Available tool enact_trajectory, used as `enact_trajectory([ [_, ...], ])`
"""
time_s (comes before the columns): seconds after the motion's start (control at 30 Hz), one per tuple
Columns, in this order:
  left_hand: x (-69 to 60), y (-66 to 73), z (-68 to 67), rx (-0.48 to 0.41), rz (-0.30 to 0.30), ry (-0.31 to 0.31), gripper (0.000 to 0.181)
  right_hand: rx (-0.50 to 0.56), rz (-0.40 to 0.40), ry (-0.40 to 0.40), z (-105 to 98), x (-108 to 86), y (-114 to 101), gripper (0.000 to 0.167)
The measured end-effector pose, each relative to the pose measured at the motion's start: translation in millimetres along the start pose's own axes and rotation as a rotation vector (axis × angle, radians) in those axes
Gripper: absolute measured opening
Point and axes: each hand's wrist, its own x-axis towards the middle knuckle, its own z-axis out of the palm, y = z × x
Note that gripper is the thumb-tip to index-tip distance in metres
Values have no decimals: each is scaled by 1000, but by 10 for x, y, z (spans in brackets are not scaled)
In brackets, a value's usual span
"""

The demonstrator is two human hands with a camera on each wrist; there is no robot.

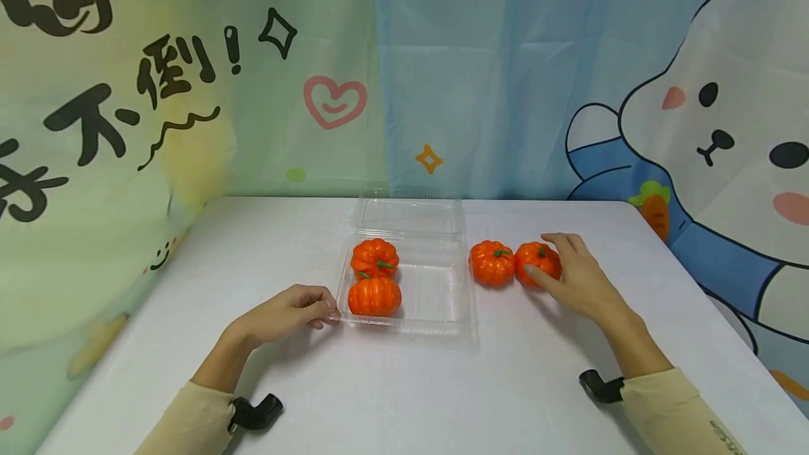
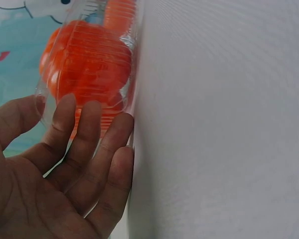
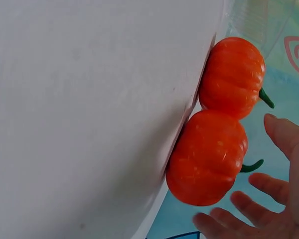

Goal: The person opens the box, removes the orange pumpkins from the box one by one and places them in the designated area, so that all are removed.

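The head view is showing the whole layout: a clear container (image 1: 436, 286) is sitting on the white surface (image 1: 404, 392), its lid (image 1: 409, 216) lying open behind, with a rear pumpkin (image 1: 375, 257) and a front pumpkin (image 1: 375, 298) resting in its left side. Right of it, an inner pumpkin (image 1: 491, 263) and an outer pumpkin (image 1: 538, 258) are standing side by side.

The left wrist view is revealing what the head view is hiding: the palm and bent fingers of the left hand (image 1: 293, 314). That hand is pinching the container's front left corner, thumb at the rim and fingertips against the ribbed wall.

From above, the right hand (image 1: 578, 281) is overlapping the outer pumpkin; the right wrist view is showing a gap there instead, with thumb and fingers spreading wide near the green stem (image 3: 252, 166), holding nothing. This view is also showing the two loose pumpkins touching.
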Motion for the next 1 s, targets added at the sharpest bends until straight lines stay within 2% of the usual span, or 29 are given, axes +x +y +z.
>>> enact_trajectory([
  [0.17, 7, -10, 3, 5, 3, 2, 23, 14, -52, 57, 17, 15, -81, 65],
  [0.47, 10, -19, -2, 13, 14, 0, 23, 21, -147, 107, 25, 105, -292, 61],
  [0.7, 20, -36, 1, 11, 8, -3, 23, 12, -162, 75, 68, 180, -425, 58],
  [1.0, 28, -39, -13, 24, 13, -2, 23, 62, -220, 54, 172, 283, -562, 54],
])
